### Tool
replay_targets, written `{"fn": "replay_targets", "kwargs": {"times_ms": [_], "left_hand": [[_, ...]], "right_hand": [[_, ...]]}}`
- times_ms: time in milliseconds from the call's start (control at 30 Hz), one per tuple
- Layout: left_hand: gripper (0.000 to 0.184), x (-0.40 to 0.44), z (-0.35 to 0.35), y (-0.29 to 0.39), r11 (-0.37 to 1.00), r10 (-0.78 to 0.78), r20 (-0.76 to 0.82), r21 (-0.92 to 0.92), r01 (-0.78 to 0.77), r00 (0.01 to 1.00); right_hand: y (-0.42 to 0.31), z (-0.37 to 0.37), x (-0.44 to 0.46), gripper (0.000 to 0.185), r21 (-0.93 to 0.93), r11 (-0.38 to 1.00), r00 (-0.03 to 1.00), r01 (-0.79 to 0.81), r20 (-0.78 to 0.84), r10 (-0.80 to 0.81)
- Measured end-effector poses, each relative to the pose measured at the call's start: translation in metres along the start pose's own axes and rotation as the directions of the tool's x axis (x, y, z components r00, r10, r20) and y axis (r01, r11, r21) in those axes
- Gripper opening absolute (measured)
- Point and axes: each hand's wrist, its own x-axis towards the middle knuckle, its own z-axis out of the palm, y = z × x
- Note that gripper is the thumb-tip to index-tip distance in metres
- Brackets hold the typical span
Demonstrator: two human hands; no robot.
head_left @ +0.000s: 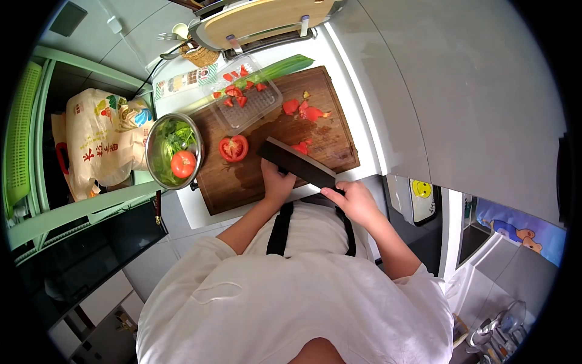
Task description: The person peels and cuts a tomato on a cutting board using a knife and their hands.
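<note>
My right hand is closed round the handle of a wide dark cleaver. Its blade slants up and left over the wooden cutting board. My left hand is at the near side of the blade by its far end, fingers curled and partly hidden behind it; what they hold, if anything, cannot be seen. A halved tomato lies cut face up to the left of the blade. Tomato pieces show just beyond the blade, and more tomato scraps lie farther back.
A clear plastic tray with tomato chunks overlaps the board's back left. Behind it lies a green onion. A metal bowl with leafy greens and a whole tomato stands at the left, near a shelf holding a printed bag.
</note>
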Motion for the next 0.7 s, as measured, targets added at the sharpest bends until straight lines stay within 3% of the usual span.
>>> {"fn": "replay_targets", "kwargs": {"times_ms": [233, 300, 433, 500, 600, 700], "left_hand": [[0.038, 0.002, 0.000, 0.006, 0.999, -0.048, 0.002, -0.012, 0.048, 0.999], [0.038, 0.002, 0.000, 0.015, 0.995, -0.087, 0.008, -0.045, 0.087, 0.996], [0.037, 0.005, -0.002, 0.009, 0.993, 0.059, 0.023, 0.100, -0.061, 0.998], [0.036, 0.008, -0.005, 0.016, 0.963, 0.155, 0.038, 0.218, -0.160, 0.987], [0.035, 0.008, -0.007, 0.019, 0.953, 0.046, 0.072, 0.295, -0.066, 0.996], [0.034, 0.008, -0.002, 0.016, 0.959, 0.128, 0.012, 0.253, -0.127, 0.992]], "right_hand": [[-0.004, 0.007, 0.005, 0.054, -0.030, 0.999, 0.998, 0.035, -0.052, -0.037], [-0.001, 0.006, 0.002, 0.060, -0.065, 0.998, 0.999, 0.013, -0.042, -0.016], [-0.005, 0.005, 0.004, 0.063, -0.053, 0.999, 0.999, 0.000, -0.042, -0.002], [-0.007, 0.002, 0.007, 0.063, -0.013, 1.000, 1.000, -0.012, -0.020, 0.012], [0.001, 0.000, 0.006, 0.063, 0.144, 0.989, 0.999, -0.044, 0.015, 0.043], [0.016, 0.002, 0.011, 0.064, 0.248, 0.967, 0.998, -0.053, 0.048, 0.043]]}}
